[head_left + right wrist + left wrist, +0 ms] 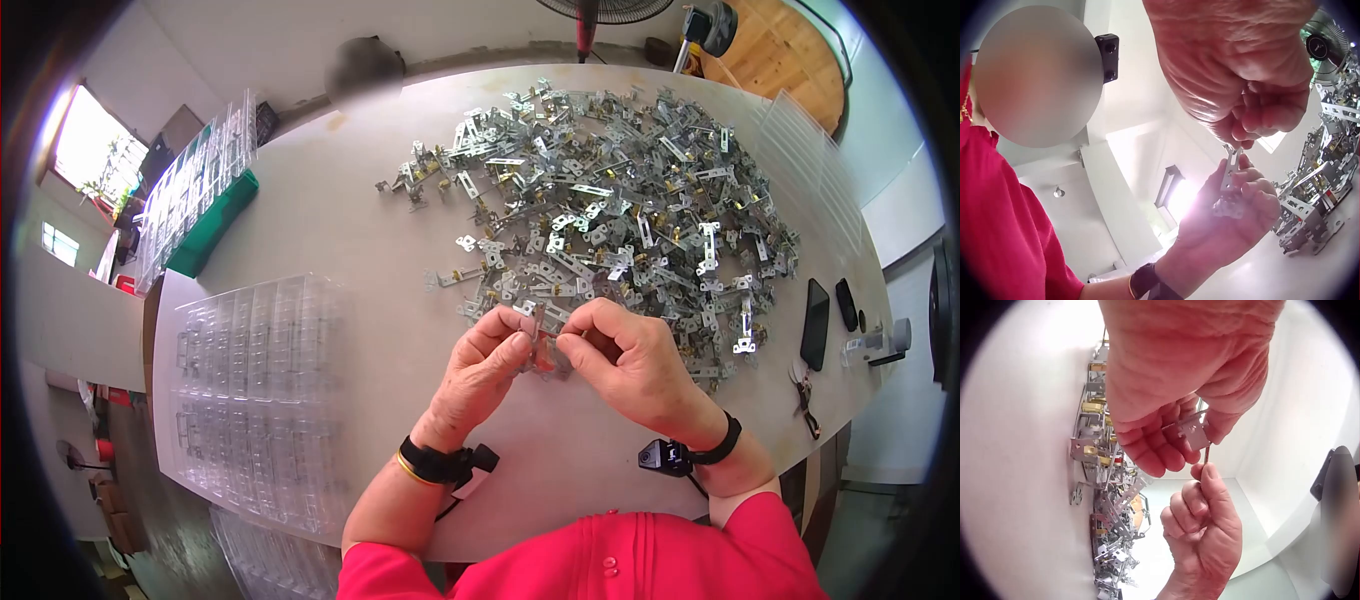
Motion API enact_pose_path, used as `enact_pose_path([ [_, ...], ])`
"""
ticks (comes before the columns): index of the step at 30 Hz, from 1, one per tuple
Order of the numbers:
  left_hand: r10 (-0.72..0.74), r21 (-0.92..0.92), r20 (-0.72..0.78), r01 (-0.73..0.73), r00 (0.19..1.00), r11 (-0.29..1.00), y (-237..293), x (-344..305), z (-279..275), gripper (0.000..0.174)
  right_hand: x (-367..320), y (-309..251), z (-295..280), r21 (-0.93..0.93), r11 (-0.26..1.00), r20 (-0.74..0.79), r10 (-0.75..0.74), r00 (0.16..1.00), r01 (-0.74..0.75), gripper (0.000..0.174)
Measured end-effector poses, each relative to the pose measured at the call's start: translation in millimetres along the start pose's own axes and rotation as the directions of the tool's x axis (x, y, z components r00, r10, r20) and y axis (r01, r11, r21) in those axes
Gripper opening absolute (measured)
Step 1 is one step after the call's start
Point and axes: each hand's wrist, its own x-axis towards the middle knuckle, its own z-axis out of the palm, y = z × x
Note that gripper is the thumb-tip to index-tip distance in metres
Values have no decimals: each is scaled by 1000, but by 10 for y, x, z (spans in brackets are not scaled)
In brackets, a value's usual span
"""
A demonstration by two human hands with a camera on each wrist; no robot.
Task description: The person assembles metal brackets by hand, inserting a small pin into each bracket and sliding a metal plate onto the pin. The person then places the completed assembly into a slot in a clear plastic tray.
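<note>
Leftmost, ribbed sheets of clear plastic (255, 400) are laid on the smooth table (340, 210); centrally, above it, a flat, punched metal bracket (1194, 433) is pinched by the left hand (477, 373), its end nipped between the right hand's (637, 362) thumb and curled forefinger; rightward, a jagged heap of brackets (610, 215) is spread

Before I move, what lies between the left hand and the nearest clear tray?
In the head view, bare tabletop lies between left hand and clear tray.
</note>
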Motion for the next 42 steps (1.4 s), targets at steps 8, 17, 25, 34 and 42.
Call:
enact_pose_path([
  [8, -51, 75, -25, 53, 998, 996, 1, 3, -3, 19, -19, 20, 60, -95, 995, -32, -41, 999, 38, 6],
  [17, -68, 69, -33, 70, 997, 995, 6, 13, -4, 18, -11, 10, 8, -125, 990, 56, -59, 997, 66, 8],
  [25, -43, 45, -38, 45, 998, 998, -22, 28, -100, 21, -17, -44, -42, -162, 985, 50, -51, 997, 59, 7],
  [34, 3, -28, -61, -5, 998, 1000, 15, 43, -102, 22, 35, -7, -151, -112, 992, 413, -5, 911, 56, 16],
  [42, 51, 23, -72, -50, 996, 998, -21, 59, -60, 18, -76, 391, 68, -15, 996, 833, -33, 552, 83, 19],
])
